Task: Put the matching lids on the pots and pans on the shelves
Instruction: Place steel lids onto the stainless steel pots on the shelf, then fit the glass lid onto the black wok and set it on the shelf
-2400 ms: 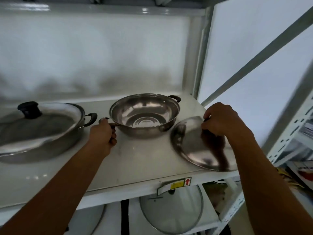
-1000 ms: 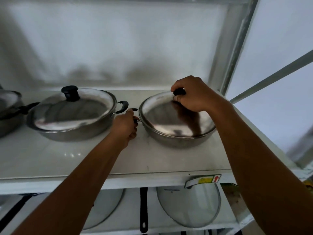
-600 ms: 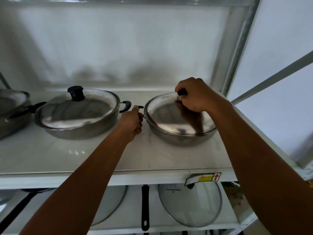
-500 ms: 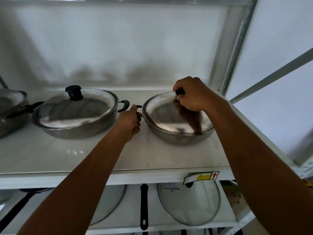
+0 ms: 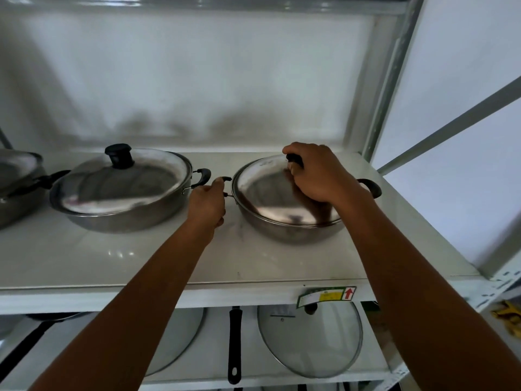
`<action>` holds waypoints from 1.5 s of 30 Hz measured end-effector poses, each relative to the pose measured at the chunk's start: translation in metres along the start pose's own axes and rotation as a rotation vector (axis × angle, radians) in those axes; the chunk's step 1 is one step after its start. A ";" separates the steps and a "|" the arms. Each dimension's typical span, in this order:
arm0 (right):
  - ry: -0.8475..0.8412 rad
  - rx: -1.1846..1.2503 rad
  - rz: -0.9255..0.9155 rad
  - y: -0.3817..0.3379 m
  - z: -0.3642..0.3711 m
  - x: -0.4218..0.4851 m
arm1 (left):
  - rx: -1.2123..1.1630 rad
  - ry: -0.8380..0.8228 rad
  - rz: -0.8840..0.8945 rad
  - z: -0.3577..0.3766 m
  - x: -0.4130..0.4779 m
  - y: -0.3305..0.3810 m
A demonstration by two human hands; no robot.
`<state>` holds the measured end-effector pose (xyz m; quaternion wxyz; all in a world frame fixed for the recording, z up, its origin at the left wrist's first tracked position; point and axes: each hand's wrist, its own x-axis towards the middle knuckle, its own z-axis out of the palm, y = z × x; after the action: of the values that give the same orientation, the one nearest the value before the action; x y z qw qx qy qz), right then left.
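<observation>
Moved from the bare shelf (image 5: 84,258) at the pot's right, the steel lid (image 5: 270,193) now sits on the right-hand pot (image 5: 293,228), covering its mouth, with the near rim appearing to rest level on the pot's edge. The right hand (image 5: 318,173) is closed over the lid's black knob (image 5: 294,160), directly above the pot's centre. The left hand (image 5: 207,204) is closed round the pot's left side handle (image 5: 225,179), just beside the handle of the neighbouring lidded pan (image 5: 121,196). Both grips lie on one line across the pot, left to right, so the pot is steadied from the side while the lid is pressed from above. Judging by this, the pairing is nearly settled and release is the likely next step. On the shelf below, a glass lid (image 5: 310,340) lies flat, nearer the right arm, beside a black pan handle (image 5: 235,345).
</observation>
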<state>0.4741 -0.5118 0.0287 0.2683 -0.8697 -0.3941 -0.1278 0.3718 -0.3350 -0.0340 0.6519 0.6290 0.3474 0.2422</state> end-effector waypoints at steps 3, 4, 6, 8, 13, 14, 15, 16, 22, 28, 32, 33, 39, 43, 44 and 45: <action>0.020 -0.107 0.015 -0.001 0.005 -0.005 | 0.148 0.111 0.092 -0.004 -0.009 -0.011; 0.049 -0.153 0.017 -0.005 0.008 -0.008 | 0.172 0.122 0.090 -0.006 -0.016 -0.012; 0.116 -0.184 -0.030 -0.021 0.014 -0.016 | 0.189 0.112 0.152 -0.009 -0.033 -0.011; 0.142 -0.180 -0.111 -0.044 0.023 -0.024 | 0.264 0.086 0.292 -0.014 -0.052 -0.006; 0.112 -0.182 -0.219 -0.096 0.058 -0.052 | 0.542 0.132 0.692 -0.060 -0.081 -0.001; 0.100 -0.177 -0.223 -0.106 0.066 -0.057 | 0.591 0.149 0.741 -0.075 -0.087 0.000; 0.090 -0.170 -0.217 -0.114 0.072 -0.062 | 0.648 0.170 0.786 -0.088 -0.089 0.000; 0.080 -0.169 -0.209 -0.125 0.079 -0.068 | 0.718 0.197 0.820 -0.107 -0.093 -0.002; 0.074 -0.078 -0.188 -0.233 0.144 -0.108 | 1.012 0.241 0.869 -0.251 -0.105 -0.040; 0.094 0.000 -0.202 -0.374 0.233 -0.166 | 1.027 0.227 0.952 -0.419 -0.125 -0.093; 0.168 0.096 -0.221 -0.420 0.299 -0.206 | 1.002 0.207 0.963 -0.488 -0.118 -0.147; 0.155 0.097 -0.230 -0.424 0.321 -0.215 | 1.009 0.193 0.962 -0.498 -0.112 -0.165; -0.077 -0.019 -0.174 -0.399 0.440 -0.227 | 1.117 0.091 0.798 -0.510 -0.054 -0.258; -0.114 -0.107 -0.135 -0.369 0.491 -0.203 | 1.205 0.075 0.725 -0.506 0.003 -0.302; -0.118 -0.131 -0.130 -0.360 0.503 -0.197 | 1.237 0.080 0.703 -0.505 0.017 -0.311; -0.121 -0.153 -0.122 -0.353 0.512 -0.192 | 1.276 0.075 0.673 -0.505 0.029 -0.319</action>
<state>0.0878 -0.1475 -0.3466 0.1683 -0.8683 -0.4507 -0.1207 -0.0311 -0.0136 -0.3373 0.0354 0.9513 0.2309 0.2012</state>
